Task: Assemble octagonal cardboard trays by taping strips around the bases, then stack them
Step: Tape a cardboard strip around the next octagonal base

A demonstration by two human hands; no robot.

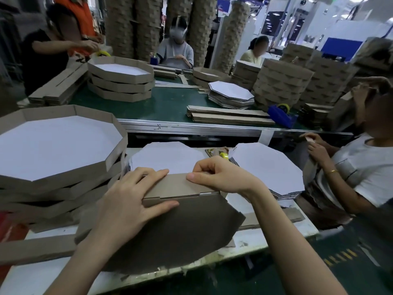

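Observation:
A brown octagonal cardboard base (180,233) lies brown side up on the white table, tipped toward me. A cardboard strip (178,185) stands along its far edge. My left hand (131,201) rests flat over the strip and base, fingers spread and thumb along the seam. My right hand (221,174) pinches the strip's top edge with curled fingers. Finished trays (63,165) are stacked at the left. Behind my hands sit two piles of white-faced octagonal bases, one in the middle (168,156) and one to the right (270,167).
A person in a white shirt (361,175) sits close on the right. A yellow tape roll (223,155) lies between the base piles. Loose strips (32,248) lie at the left. Across the green conveyor (170,103) are more trays, strips, a blue tape dispenser (280,112) and other workers.

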